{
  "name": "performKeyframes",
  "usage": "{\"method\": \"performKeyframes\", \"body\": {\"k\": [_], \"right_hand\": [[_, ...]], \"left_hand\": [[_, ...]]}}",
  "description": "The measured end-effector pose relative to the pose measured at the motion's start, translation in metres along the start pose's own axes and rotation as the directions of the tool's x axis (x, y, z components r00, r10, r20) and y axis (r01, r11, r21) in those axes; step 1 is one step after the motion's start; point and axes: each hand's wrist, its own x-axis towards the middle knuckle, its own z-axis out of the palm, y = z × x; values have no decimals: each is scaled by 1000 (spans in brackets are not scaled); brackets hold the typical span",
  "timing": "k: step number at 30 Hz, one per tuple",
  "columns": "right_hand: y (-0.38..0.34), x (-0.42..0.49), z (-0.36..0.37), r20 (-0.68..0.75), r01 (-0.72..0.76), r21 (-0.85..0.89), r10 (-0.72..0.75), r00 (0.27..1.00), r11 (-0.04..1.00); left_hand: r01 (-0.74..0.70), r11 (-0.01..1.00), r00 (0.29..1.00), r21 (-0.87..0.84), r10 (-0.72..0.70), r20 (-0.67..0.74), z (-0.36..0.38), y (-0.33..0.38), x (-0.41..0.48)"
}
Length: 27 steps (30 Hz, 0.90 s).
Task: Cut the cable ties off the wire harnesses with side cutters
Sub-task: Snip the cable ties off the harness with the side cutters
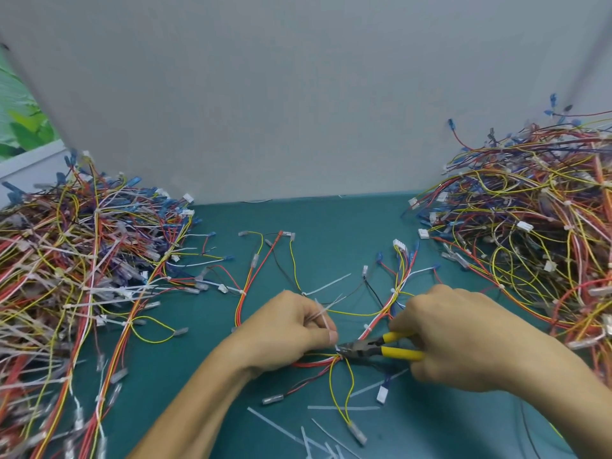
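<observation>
Harness piles (82, 260) lie outside either hand for reach, while between them one harness (368, 329) is steadied by the left hand (291, 329) pinching its tie (326, 321) taut, so the right hand (463, 336), curled round the cutters (367, 351), can nip it.

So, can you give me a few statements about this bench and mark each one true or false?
1. The right hand holds yellow-handled cutters. True.
2. The mat is red. False: it is teal.
3. Wire piles lie only on the left. False: a left pile and a right pile flank the mat.
4. The left hand pinches the harness where the cutters' tip meets it. True.
5. Cut ties lie loose on the mat. True.
</observation>
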Motion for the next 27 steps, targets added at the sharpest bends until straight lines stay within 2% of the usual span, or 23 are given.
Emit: {"method": "performKeyframes", "body": {"k": [14,21,27], "right_hand": [[0,1,-2,16,-6,-12,6,1000,1000],[-2,0,0,-42,17,-110,-21,999,994],[-2,0,3,-30,23,-94,-26,999,995]], "left_hand": [[6,1000,1000,31,-5,-3,1,2,0],[19,999,1000,39,-19,1,2,2,0],[30,999,1000,-42,-30,-8,2,3,-2]]}}
